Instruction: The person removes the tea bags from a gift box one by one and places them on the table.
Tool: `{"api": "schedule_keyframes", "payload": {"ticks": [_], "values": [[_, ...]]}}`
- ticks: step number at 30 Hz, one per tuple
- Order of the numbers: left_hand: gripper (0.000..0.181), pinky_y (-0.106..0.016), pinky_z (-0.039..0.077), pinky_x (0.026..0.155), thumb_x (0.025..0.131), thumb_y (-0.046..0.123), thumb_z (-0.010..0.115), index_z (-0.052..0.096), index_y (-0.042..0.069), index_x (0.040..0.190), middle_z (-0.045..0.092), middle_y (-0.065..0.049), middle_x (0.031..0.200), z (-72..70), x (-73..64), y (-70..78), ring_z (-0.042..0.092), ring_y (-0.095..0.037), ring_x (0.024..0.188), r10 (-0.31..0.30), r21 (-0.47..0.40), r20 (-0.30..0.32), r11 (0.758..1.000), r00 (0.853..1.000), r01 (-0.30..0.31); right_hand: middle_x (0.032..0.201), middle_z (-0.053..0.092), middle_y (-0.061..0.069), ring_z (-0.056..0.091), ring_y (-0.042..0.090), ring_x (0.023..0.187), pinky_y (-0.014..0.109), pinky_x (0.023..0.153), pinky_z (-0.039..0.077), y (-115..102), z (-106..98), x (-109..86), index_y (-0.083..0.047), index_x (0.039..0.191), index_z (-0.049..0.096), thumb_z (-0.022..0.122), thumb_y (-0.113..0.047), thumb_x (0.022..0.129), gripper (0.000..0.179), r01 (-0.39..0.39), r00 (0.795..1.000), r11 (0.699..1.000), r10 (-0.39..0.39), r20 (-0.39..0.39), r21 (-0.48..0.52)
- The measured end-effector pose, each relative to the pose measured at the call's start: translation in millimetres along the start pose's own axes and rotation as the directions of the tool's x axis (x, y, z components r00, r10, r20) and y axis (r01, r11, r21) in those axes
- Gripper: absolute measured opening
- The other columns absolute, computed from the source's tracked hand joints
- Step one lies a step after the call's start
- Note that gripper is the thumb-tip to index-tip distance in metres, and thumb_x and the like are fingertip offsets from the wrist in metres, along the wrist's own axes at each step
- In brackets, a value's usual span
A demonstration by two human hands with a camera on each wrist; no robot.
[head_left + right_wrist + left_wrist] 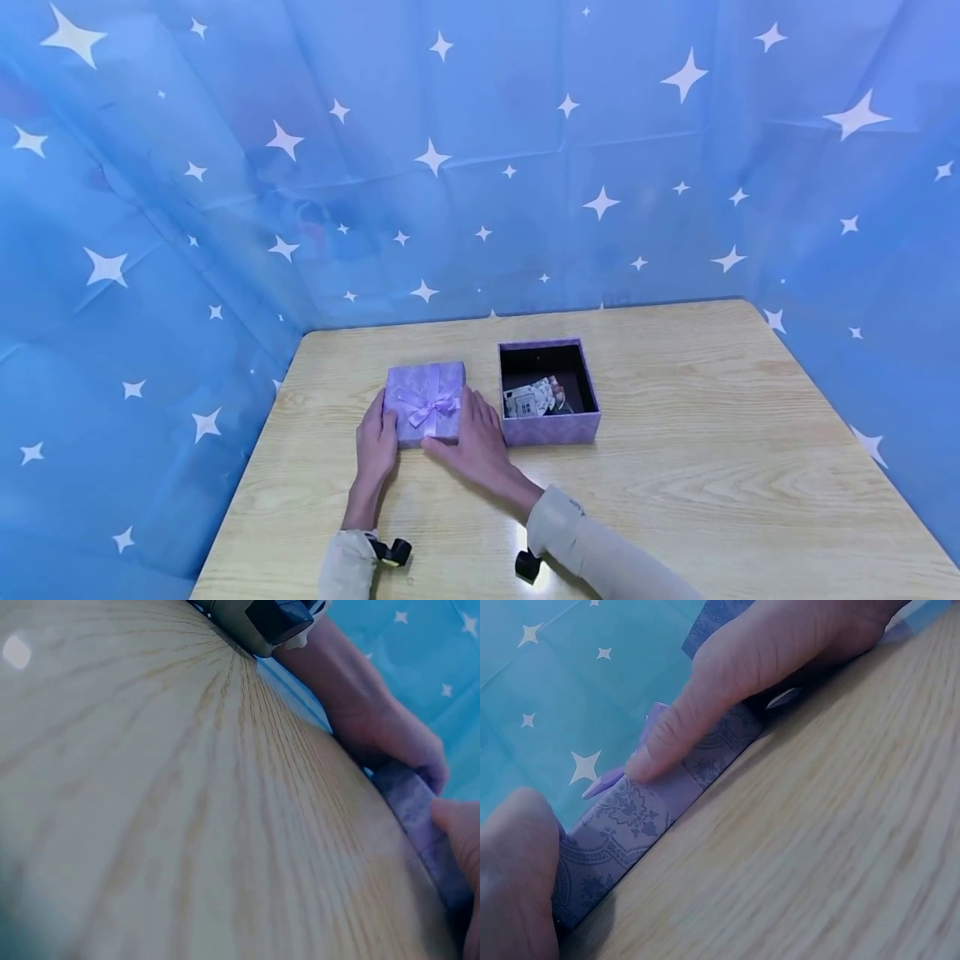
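A lavender box lid (pixel 408 379) with a ribbon bow (pixel 426 408) lies bow side up at the left of the table. My left hand (pixel 377 442) grips its left side, the thumb by the near left corner. From the other side my right hand (pixel 480 442) holds the lid's right edge, its thumb (pixel 656 746) laid over the near side by the ribbon. Close to the right hand stands the matching open box (pixel 551 430) with a dark inside. Small printed packets (pixel 534 400) lie in it, black-and-white with some reddish colour.
The wooden table (pixel 712 467) runs out to the right and toward me. Behind it and along both sides hangs a blue cloth (pixel 510 208) with white stars. Black wrist cameras (pixel 528 567) sit at both sleeves, low over the table's near part.
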State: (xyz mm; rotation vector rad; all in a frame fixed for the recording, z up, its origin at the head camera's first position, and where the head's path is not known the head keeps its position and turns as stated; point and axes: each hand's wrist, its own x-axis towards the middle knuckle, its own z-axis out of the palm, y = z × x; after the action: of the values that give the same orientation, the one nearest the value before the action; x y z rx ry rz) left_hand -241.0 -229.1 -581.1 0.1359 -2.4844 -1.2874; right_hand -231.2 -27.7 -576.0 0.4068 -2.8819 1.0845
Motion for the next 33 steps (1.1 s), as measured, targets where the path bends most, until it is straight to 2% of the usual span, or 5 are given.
{"api": "schedule_keyframes", "payload": {"ticks": [9,14,26,29,33], "values": [[0.052,-0.057,0.029,0.122,0.107,0.014,0.048,0.043,-0.004,0.156,0.047,-0.029,0.156,0.3,1.2,2.0,0.040,-0.046,0.147,-0.027,-0.004,0.011,1.000,1.000,0.027,0.169,0.027,0.020,0.023,0.039,0.156,0.054,0.126,0.020,-5.7,-10.8,-2.0,-0.004,0.167,0.015,0.054,-0.061,0.101,0.096,0.034,0.999,0.993,-0.031,-0.024,0.113],[0.052,-0.057,0.029,0.122,0.107,0.012,0.048,0.043,-0.004,0.156,0.047,-0.028,0.156,-1.1,0.0,1.3,0.040,-0.045,0.147,-0.028,-0.018,0.012,0.999,1.000,0.028,0.168,0.027,0.023,0.018,0.045,0.156,0.061,0.124,0.020,-20.9,-21.0,-7.9,-0.003,0.166,0.020,0.054,-0.054,0.104,0.087,0.129,0.990,0.985,-0.121,-0.073,0.116],[0.053,-0.052,0.030,0.123,0.111,0.019,0.044,0.036,-0.004,0.158,0.046,-0.029,0.156,-1.6,2.7,5.4,0.043,-0.042,0.146,-0.030,-0.152,-0.023,0.988,0.999,0.027,0.158,0.045,0.015,0.032,0.035,0.153,0.055,0.125,0.025,-53.5,-76.0,-21.7,-0.002,0.156,0.041,0.051,-0.041,0.108,0.063,0.346,0.929,0.915,-0.304,-0.212,0.206],[0.052,-0.056,0.032,0.120,0.108,0.015,0.050,0.041,-0.006,0.155,0.048,-0.031,0.153,-1.7,3.0,9.7,0.044,-0.044,0.143,0.018,-0.149,-0.109,0.988,0.994,-0.034,0.151,0.052,0.014,0.039,0.033,0.148,0.055,0.122,0.030,-51.3,-89.1,-22.2,-0.003,0.141,0.057,0.054,-0.032,0.107,0.045,0.398,0.902,0.886,-0.331,-0.276,0.238],[0.050,-0.059,0.029,0.120,0.103,0.008,0.055,0.048,-0.006,0.150,0.046,-0.029,0.154,2.8,2.1,21.1,0.041,-0.043,0.145,0.121,-0.098,-0.235,0.984,0.964,-0.147,0.139,0.060,0.015,0.047,0.033,0.138,0.055,0.117,0.035,-41.4,-108.7,-20.6,-0.003,0.113,0.069,0.057,-0.017,0.104,0.021,0.479,0.841,0.849,-0.373,-0.391,0.222]]}}
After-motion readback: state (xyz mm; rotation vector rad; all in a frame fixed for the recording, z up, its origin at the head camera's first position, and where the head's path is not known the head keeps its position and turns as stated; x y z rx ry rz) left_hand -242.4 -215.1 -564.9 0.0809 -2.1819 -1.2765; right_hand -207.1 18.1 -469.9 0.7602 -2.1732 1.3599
